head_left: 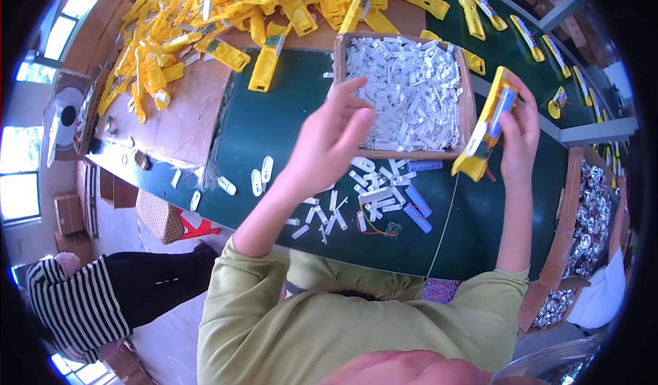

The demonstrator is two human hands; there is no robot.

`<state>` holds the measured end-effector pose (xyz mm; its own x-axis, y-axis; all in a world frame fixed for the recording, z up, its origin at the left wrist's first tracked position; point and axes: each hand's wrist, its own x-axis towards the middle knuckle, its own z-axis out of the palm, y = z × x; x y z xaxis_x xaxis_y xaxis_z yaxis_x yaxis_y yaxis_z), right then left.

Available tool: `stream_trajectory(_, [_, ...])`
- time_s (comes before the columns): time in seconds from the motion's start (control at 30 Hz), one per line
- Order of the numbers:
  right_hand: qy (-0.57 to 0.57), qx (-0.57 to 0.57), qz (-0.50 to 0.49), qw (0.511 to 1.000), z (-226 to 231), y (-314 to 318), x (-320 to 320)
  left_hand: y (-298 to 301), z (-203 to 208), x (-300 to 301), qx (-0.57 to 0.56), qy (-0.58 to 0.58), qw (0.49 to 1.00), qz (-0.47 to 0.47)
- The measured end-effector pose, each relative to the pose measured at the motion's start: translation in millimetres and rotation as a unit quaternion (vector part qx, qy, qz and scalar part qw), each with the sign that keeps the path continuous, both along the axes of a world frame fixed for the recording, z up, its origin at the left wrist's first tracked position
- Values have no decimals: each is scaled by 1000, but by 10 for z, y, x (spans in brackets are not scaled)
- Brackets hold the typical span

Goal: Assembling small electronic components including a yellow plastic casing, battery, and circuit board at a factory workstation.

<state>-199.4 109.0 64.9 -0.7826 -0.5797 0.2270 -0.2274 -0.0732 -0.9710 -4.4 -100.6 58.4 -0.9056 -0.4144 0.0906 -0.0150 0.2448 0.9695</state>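
Note:
My right hand [522,126] holds a yellow plastic housing [473,162] upright at a tilt, with a blue cylindrical cell and a white strip showing in its open side. Over the left edge of a cardboard box [467,104] hangs my left hand [332,135], fingers apart and nothing visible in it. Small white plastic pieces [404,90] fill that box. Below it on the green table lie more loose white pieces [377,196], blue cylindrical cells [418,210] and a little circuit board [393,229] with thin wires.
A big heap of yellow housings [171,42] covers the far left. More housings [526,39] stand along a green strip beyond a grey rail [598,131]. Cartons of shiny metal parts [589,220] are at right. One person in stripes [79,303] is at left; another's white sleeve [600,296] shows at right.

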Motion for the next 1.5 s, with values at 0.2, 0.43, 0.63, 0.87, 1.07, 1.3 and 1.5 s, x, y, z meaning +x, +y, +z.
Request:
stream_trajectory(0.2, [-21,-53,209,976,-172,-296,612,60,84,56,117,68,990,-33])
stream_trajectory(0.43, [204,1,77,976,2,-296,679,325,-52,-143,222,86,971,-30])
stream_trajectory(0.63, [725,159,9,670,299,-402,347,511,-148,-441,674,189,709,-89])
stream_trajectory(0.87, [720,163,21,675,382,-341,330,728,-79,-385,537,212,816,-14])
stream_trajectory(1.07, [527,193,96,822,418,-291,387,603,-54,-340,339,139,930,30])
stream_trajectory(1.3, [437,208,163,860,520,-302,401,488,18,-329,102,216,962,130])
stream_trajectory(1.5, [710,195,81,672,648,-353,528,319,52,-369,-216,255,935,120])
